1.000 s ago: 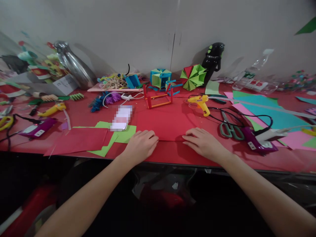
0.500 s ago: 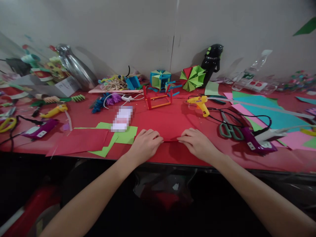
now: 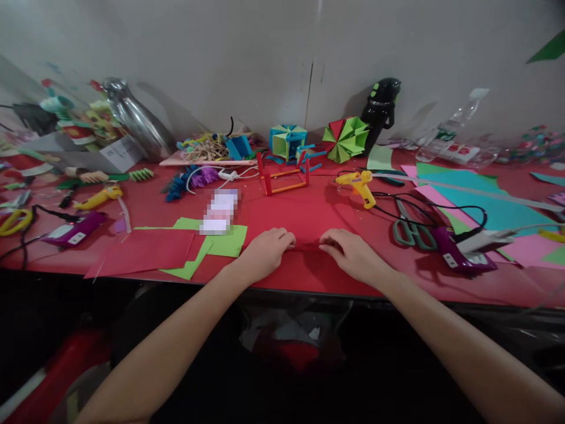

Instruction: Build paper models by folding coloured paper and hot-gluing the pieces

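A sheet of red paper (image 3: 304,221) lies flat on the red tabletop in front of me, its outline faint against the same colour. At its near edge, left of the middle, my left hand (image 3: 269,250) is closed with curled fingertips on the paper. My right hand (image 3: 348,253) grips the same edge farther right, thumb and fingers bent together. Between the hands a short stretch of that edge shows. Just beyond the sheet stands a small frame of red and orange sticks (image 3: 285,182).
A yellow glue gun (image 3: 362,187), scissors (image 3: 410,232) and a purple power strip (image 3: 463,256) lie right. A phone (image 3: 219,212), green paper (image 3: 227,242) and more red paper (image 3: 150,252) lie left. A black bottle (image 3: 380,112) and folded-paper wheel (image 3: 345,140) stand behind.
Both hands have shifted very slightly away from me along with the near edge of the red paper. The gap between them is about the same.
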`<state>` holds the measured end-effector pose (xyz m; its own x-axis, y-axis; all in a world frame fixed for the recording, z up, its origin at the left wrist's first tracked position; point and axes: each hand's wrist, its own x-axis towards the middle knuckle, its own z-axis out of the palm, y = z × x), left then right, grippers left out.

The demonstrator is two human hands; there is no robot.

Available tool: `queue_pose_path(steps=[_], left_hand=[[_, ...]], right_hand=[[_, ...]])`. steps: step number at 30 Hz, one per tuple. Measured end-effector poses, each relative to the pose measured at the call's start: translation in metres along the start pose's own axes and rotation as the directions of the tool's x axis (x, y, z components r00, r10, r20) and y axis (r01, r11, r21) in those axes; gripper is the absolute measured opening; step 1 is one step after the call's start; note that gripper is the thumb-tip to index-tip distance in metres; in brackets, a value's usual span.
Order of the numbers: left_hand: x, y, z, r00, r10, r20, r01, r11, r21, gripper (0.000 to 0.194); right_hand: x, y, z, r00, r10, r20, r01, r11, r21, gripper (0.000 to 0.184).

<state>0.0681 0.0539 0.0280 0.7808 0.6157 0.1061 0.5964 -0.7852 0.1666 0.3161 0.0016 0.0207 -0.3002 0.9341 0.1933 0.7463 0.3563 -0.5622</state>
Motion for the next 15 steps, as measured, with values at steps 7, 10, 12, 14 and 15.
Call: queue_pose_path(steps=[7, 10, 12, 14, 15], left_hand=[[-0.003, 0.009, -0.003, 0.992, 0.111, -0.052, -0.099, 0.976, 0.193, 0.039], [-0.005, 0.019, -0.003, 0.989, 0.141, -0.035, -0.129, 0.963, 0.239, 0.037], [-0.005, 0.026, -0.003, 0.993, 0.115, -0.038, -0.102, 0.961, 0.255, 0.034], [-0.005, 0.03, -0.004, 0.995, 0.084, -0.051, -0.067, 0.961, 0.269, 0.032], [-0.006, 0.031, -0.004, 0.996, 0.073, -0.056, -0.055, 0.961, 0.272, 0.032]], right_hand=[[0.003, -0.004, 0.002, 0.998, -0.06, 0.015, 0.062, 0.968, -0.243, 0.016], [-0.001, -0.01, 0.007, 0.996, -0.087, 0.034, 0.093, 0.944, -0.317, 0.029], [-0.004, -0.014, 0.011, 0.993, -0.114, 0.037, 0.119, 0.914, -0.387, 0.037], [-0.008, -0.018, 0.012, 0.991, -0.134, 0.028, 0.132, 0.887, -0.443, 0.038], [-0.01, -0.019, 0.012, 0.99, -0.138, 0.026, 0.135, 0.878, -0.46, 0.038]])
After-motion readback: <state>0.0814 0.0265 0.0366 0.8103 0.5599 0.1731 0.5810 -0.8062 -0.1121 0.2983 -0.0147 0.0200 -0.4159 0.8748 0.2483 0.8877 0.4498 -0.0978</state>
